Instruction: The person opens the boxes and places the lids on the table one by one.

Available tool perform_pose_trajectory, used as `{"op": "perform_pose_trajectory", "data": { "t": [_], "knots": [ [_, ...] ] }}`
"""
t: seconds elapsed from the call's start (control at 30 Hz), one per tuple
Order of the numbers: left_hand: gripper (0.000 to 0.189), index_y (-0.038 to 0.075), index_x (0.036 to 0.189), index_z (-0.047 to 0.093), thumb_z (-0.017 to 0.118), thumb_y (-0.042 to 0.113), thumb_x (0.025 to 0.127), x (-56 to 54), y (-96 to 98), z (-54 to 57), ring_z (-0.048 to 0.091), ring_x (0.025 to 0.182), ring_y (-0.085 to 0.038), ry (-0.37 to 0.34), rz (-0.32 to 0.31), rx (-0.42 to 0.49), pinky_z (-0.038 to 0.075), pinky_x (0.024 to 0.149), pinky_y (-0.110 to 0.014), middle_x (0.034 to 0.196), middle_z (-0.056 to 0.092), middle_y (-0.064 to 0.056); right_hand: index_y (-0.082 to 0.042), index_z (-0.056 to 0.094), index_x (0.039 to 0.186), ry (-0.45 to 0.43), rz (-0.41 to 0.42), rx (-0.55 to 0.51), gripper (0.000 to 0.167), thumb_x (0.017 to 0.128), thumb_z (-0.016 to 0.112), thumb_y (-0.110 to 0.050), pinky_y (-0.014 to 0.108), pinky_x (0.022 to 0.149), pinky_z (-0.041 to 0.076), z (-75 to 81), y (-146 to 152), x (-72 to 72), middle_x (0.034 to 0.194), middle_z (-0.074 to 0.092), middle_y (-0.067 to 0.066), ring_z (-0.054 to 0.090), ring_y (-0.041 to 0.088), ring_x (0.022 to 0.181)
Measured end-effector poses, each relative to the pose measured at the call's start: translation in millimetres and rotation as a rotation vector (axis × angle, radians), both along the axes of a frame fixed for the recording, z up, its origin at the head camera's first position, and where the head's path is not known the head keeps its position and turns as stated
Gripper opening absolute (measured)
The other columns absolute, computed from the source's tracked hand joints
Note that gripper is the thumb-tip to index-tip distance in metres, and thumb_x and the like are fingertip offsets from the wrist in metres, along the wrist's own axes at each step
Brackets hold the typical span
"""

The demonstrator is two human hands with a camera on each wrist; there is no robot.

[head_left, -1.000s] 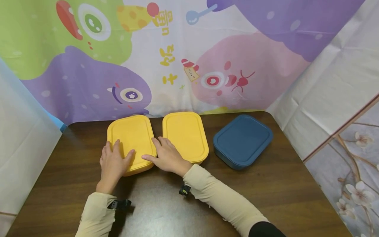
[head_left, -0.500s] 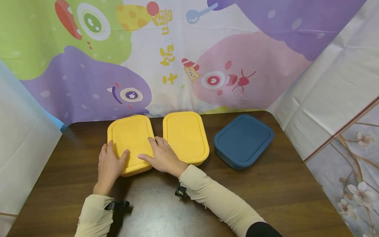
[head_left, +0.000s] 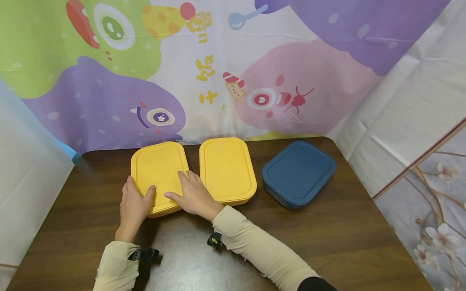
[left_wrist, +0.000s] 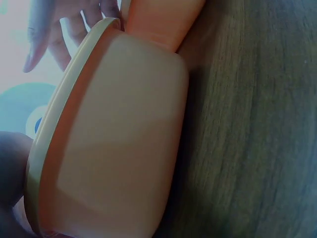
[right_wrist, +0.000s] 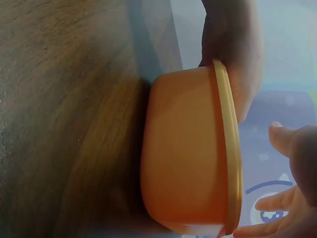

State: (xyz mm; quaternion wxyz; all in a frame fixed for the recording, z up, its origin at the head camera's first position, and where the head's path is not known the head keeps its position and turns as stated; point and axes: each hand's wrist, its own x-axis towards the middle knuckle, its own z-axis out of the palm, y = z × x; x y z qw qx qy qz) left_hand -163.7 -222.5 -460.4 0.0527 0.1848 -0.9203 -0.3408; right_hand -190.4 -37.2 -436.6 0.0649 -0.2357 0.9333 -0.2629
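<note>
In the head view a yellow lidded food container point(head_left: 160, 169) sits at the left of the row. My left hand point(head_left: 134, 206) lies at its near left corner, thumb over the lid and fingers along the left side. My right hand point(head_left: 194, 196) is at its near right edge, fingers extended and spread, thumb pointing left over the lid. The right wrist view shows the container's side wall point(right_wrist: 183, 148) standing on the table; there the right fingers point(right_wrist: 277, 201) look straight. In the left wrist view the left thumb point(left_wrist: 12, 168) is beside the lid rim.
A second yellow container point(head_left: 229, 169) stands just right of the first, a narrow gap between them. Farther right is a blue lidded container point(head_left: 298, 173), turned at an angle. All stand on a dark wooden table point(head_left: 346, 250), near a printed cloth point(head_left: 211, 117) at the back.
My right hand has slid left and slightly nearer along the container's right edge. My left fingers have shifted from the lid toward its left side. The containers stay in place.
</note>
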Motion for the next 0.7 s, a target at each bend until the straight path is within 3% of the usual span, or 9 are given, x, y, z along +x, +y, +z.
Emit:
{"op": "perform_pose_trajectory", "data": {
  "t": [0.37,0.7],
  "knots": [
    [0.082,-0.004,0.154,0.005,0.049,0.034,0.097,0.2,-4.2,-1.5,0.031,0.134,-0.055,-0.025,0.041,0.066,0.028,0.109,-0.065,0.152,0.023,-0.036,-0.006,0.020,0.155,-0.066,-0.058,0.000,0.084,0.093,0.061,-0.046,0.040,0.112,0.039,-4.6,-9.6,4.4,0.158,0.019,0.026,0.032,0.035,0.144],
    [0.076,-0.005,0.154,0.009,0.047,0.031,0.098,0.0,-4.2,-6.0,0.028,0.139,-0.051,0.004,0.040,0.104,0.024,0.112,-0.063,0.153,0.024,-0.034,-0.001,0.014,0.154,-0.071,-0.138,0.007,0.087,0.094,0.060,-0.044,0.041,0.107,0.043,-11.0,-19.7,6.1,0.156,0.018,0.031,0.036,0.041,0.140]
  ]
}}
